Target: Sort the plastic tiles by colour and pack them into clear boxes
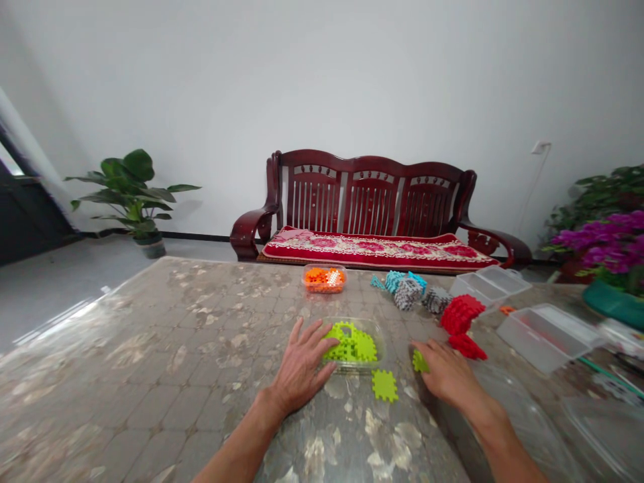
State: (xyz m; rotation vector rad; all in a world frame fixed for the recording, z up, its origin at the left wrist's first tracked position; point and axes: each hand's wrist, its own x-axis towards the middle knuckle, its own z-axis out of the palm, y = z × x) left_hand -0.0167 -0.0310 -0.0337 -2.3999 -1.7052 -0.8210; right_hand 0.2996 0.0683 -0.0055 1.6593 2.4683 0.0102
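Observation:
A clear plastic container (381, 335) holds several lime-green toothed tiles (347, 343). My left hand (306, 362) rests against the container's left side, fingers spread, with fingertips at its rim. One loose green tile (385, 386) lies flat on the table just in front of the container. To the right of it, my right hand (445, 372) has its fingers closed on another green tile (419, 361), partly hidden under the fingers.
Behind the green tiles stands a container of orange pieces (325, 279). Stacks of blue (395, 280), grey (408, 294) and red pieces (461, 314) lie at the right, near clear boxes (548, 335) and lids. A wooden bench (372, 201) stands beyond the patterned table (166, 362).

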